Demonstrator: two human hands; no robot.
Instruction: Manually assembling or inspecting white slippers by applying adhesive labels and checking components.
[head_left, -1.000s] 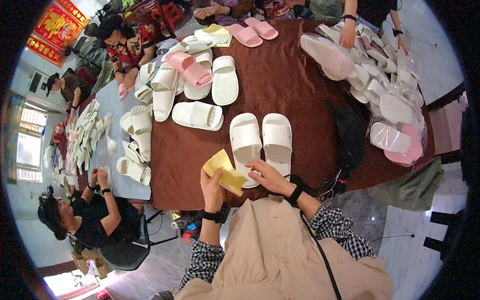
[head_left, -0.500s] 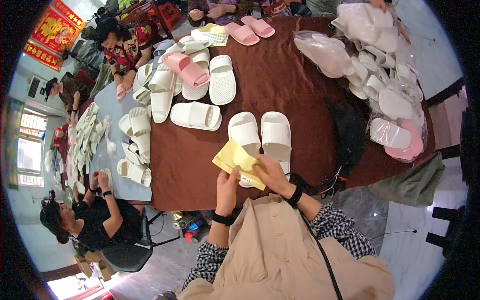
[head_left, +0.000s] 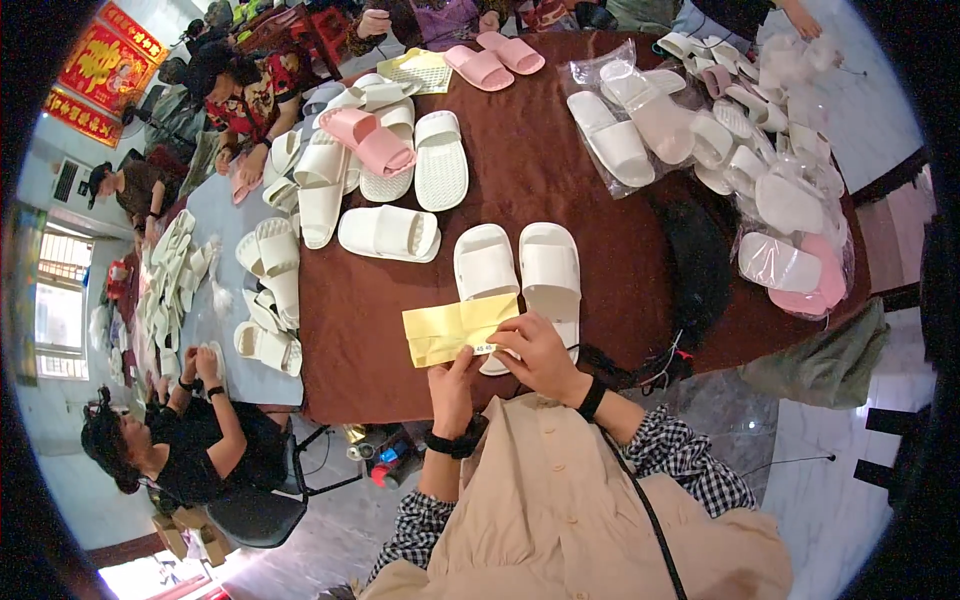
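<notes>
A creased yellow label sheet (head_left: pixel 450 325) is held level over the table's near edge. The fingers of my left hand (head_left: pixel 453 395) pinch its lower edge. My right hand (head_left: pixel 545 358) closes on its right end, where small white printed labels show beside the fingertips. Just beyond the hands, a pair of white slide slippers lies side by side, toes pointing away: the left slipper (head_left: pixel 485 258) is partly covered by the sheet, and the right slipper (head_left: pixel 551 268) is mostly in sight.
On the brown tablecloth (head_left: pixel 520 150), a white slipper (head_left: pixel 390 233) lies sideways near a slipper pile topped by a pink slipper (head_left: pixel 368 140). Pink slippers (head_left: pixel 480 67) sit at the far edge. Bagged slippers (head_left: pixel 775 265) crowd the right. Co-workers sit left and beyond.
The yellow sheet has turned from a slant to nearly level and shifted slightly left, opening flatter. At the far right, a co-worker's hand has moved and bagged white slippers now lie flat.
</notes>
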